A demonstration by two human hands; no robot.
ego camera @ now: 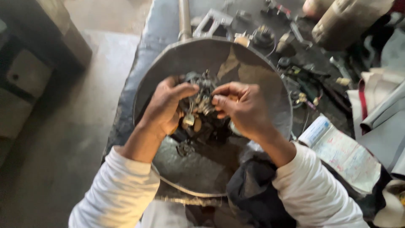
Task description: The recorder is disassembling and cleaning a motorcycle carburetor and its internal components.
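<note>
L hand: left hand [166,107], centre of frame, fingers curled and clamped on the left side of the small metal assembly [201,96], thumb pressed across its top.
R hand: right hand [240,105], just right of centre, fingertips pinched together on the right edge of the same assembly; both hands touching it at once.
Assembly: dark, greasy mech. part w/ brass-coloured bits hanging at its lower left (blurred, can't tell exact kind). Held up above the pan, centre of frame, between the two hands.
Pan: big round grey metal pan [261,71] under the hands, fills the middle of the frame; dull, stained, w/ more dark loose parts [185,147] lying in it just below the hands.
Sleeves: white long sleeves [118,190] come in from bottom left and bottom right.
Cloth: dark cloth [253,190] at bottom centre, overlapping the pan's lower right rim, next to the right forearm.
Bench: blue-grey work surface [158,29] under the pan, runs to the top of the frame; cluttered upper right w/ metal bracket [213,23], tools and small parts.
Paper: printed paper pad [344,154], right of frame, lower half, just beside the pan.
Jug: tan plastic can [346,19], top right corner, lying tilted.
Floor: grey concrete floor [55,147] down the left side.
</note>
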